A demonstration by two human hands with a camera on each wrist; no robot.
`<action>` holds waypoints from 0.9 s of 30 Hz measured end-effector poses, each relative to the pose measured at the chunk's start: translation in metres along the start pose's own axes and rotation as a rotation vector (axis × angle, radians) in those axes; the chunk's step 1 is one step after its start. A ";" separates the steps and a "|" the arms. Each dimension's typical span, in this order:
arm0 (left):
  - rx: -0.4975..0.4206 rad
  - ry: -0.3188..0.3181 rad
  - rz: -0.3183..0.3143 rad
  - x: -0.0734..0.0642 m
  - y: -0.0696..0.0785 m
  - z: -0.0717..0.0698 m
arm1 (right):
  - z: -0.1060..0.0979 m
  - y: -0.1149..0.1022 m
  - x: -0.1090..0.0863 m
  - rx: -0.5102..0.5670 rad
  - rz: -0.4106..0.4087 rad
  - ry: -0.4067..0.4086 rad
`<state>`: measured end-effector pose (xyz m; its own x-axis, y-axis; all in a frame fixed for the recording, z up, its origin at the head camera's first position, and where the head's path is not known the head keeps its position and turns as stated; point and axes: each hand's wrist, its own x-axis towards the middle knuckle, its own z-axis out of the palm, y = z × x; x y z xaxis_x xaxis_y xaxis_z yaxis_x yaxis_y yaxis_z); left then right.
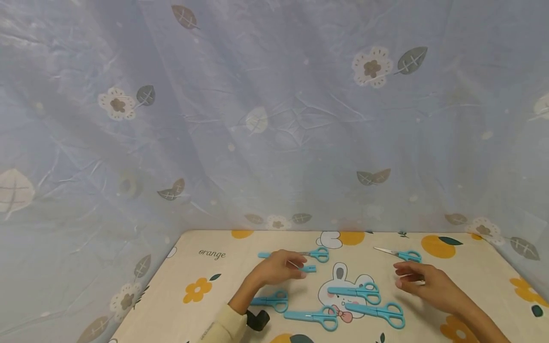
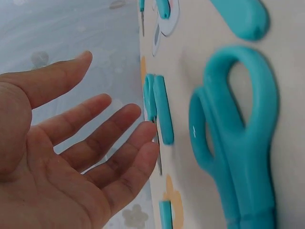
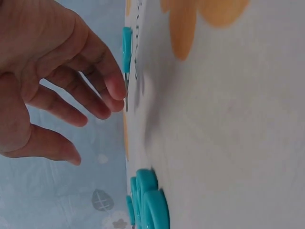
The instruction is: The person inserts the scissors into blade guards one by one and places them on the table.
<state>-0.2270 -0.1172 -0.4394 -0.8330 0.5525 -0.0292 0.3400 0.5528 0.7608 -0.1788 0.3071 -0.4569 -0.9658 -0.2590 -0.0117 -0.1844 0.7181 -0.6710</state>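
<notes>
My left hand (image 1: 279, 267) hovers over the far middle of the table with fingers spread and loosely bent, nothing in its grasp. By its fingertips lie a loose turquoise blade cover (image 1: 310, 268) and bare-bladed scissors (image 1: 320, 254). A second blade cover (image 1: 263, 255) pokes out behind that hand. To the right, my right hand (image 1: 429, 284) is held in the air, palm empty and fingers relaxed. Just beyond it lies another pair of bare-bladed scissors (image 1: 409, 256), also visible as scissors (image 3: 126, 52) in the right wrist view.
Several covered turquoise scissors lie nearer me: one pair (image 1: 278, 301) beside the left forearm, another pair (image 1: 315, 317) in front, and two more, scissors (image 1: 371, 292) and scissors (image 1: 390, 314), between the hands. A patterned cloth (image 1: 158, 305) covers the table; a grey-blue curtain (image 1: 274, 157) hangs behind.
</notes>
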 end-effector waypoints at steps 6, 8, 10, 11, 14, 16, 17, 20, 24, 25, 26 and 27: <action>0.016 0.009 0.017 -0.001 -0.008 -0.007 | -0.005 0.009 -0.001 -0.018 -0.012 0.046; 0.015 0.012 0.022 -0.001 -0.011 -0.009 | -0.007 0.013 -0.001 -0.010 -0.013 0.061; 0.014 0.018 0.026 0.000 -0.014 -0.011 | -0.008 0.017 -0.002 -0.001 -0.026 0.069; 0.014 0.022 0.025 0.000 -0.016 -0.011 | -0.009 0.019 -0.002 0.004 -0.028 0.070; 0.016 0.030 0.018 0.002 -0.020 -0.012 | -0.011 0.024 -0.002 0.017 -0.027 0.076; 0.017 0.032 0.006 0.003 -0.022 -0.011 | -0.012 0.027 -0.002 0.006 -0.027 0.097; 0.016 0.031 0.001 0.004 -0.022 -0.011 | -0.013 0.029 -0.001 -0.001 -0.025 0.112; 0.012 0.027 -0.015 0.006 -0.023 -0.010 | -0.014 0.033 0.000 -0.024 -0.028 0.155; 0.045 0.023 -0.020 0.009 -0.023 -0.009 | -0.018 0.038 0.003 -0.049 -0.025 0.183; 0.057 0.022 -0.019 0.010 -0.023 -0.009 | -0.019 0.039 0.004 -0.057 -0.022 0.186; 0.069 0.020 -0.019 0.011 -0.022 -0.009 | -0.021 0.040 0.005 -0.060 -0.018 0.185; 0.078 0.017 -0.021 0.012 -0.022 -0.009 | -0.022 0.041 0.006 -0.067 -0.012 0.186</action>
<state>-0.2487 -0.1282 -0.4507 -0.8475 0.5298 -0.0332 0.3547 0.6118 0.7070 -0.1958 0.3492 -0.4680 -0.9793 -0.1487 0.1374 -0.2021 0.7588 -0.6192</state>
